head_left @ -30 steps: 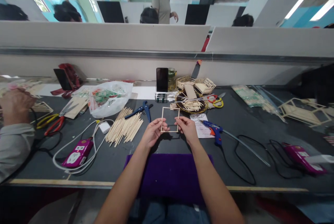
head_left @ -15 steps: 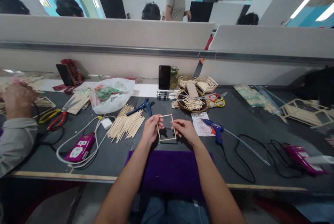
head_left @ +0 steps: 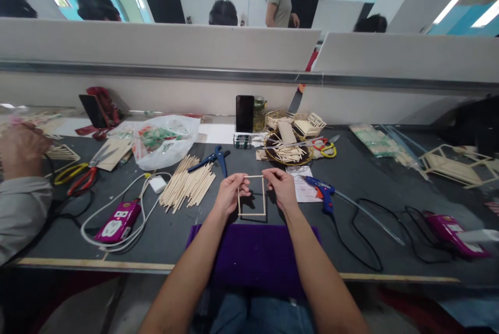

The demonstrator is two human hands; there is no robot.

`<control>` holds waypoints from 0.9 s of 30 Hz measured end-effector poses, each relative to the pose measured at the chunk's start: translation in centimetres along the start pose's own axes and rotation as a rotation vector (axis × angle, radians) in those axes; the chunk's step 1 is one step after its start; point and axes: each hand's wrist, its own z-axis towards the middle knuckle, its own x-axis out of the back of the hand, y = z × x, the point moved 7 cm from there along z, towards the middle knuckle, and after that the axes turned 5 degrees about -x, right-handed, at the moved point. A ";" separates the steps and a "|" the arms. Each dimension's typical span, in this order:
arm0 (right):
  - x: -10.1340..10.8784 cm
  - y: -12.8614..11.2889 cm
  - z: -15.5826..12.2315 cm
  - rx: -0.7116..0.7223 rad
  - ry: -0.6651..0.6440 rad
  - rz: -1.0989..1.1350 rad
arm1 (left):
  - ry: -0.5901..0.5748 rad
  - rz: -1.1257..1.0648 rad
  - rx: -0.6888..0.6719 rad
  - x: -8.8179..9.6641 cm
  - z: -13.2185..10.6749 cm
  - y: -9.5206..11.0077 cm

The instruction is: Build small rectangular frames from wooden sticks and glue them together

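Between my two hands a small rectangular frame of thin wooden sticks (head_left: 252,214) is held up over the dark table. My left hand (head_left: 231,192) grips its left side near the upper corner. The fingertips of my right hand (head_left: 281,186) pinch the upper right corner. Left of my left hand lies a loose pile of wooden sticks (head_left: 186,184), with a blue cutter tool (head_left: 220,160) beside it. A blue glue gun (head_left: 326,194) rests to the right of my right hand, close to a printed paper slip (head_left: 306,188).
Behind my hands are a phone (head_left: 245,114), a glass jar (head_left: 259,113) and a basket of sticks (head_left: 268,156) with scissors (head_left: 330,151). A plastic bag (head_left: 187,139) and a magenta box (head_left: 118,222) with white cable sit left. A co-worker's hand (head_left: 23,149) is at far left.
My right hand has slid up from the middle of the frame's right side to its upper right corner. The frame now stands straighter, less tilted.
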 end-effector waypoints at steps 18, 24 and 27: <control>5.3 -3.6 -1.8 0.298 0.320 -0.291 | 0.084 -0.199 0.063 1.4 0.6 -0.4; 8.5 -6.6 -3.2 0.380 0.508 -0.267 | 0.231 -0.348 0.126 2.6 0.8 -0.2; 10.4 -8.6 -4.0 0.405 0.570 -0.357 | 0.281 -0.421 0.139 2.9 0.8 0.2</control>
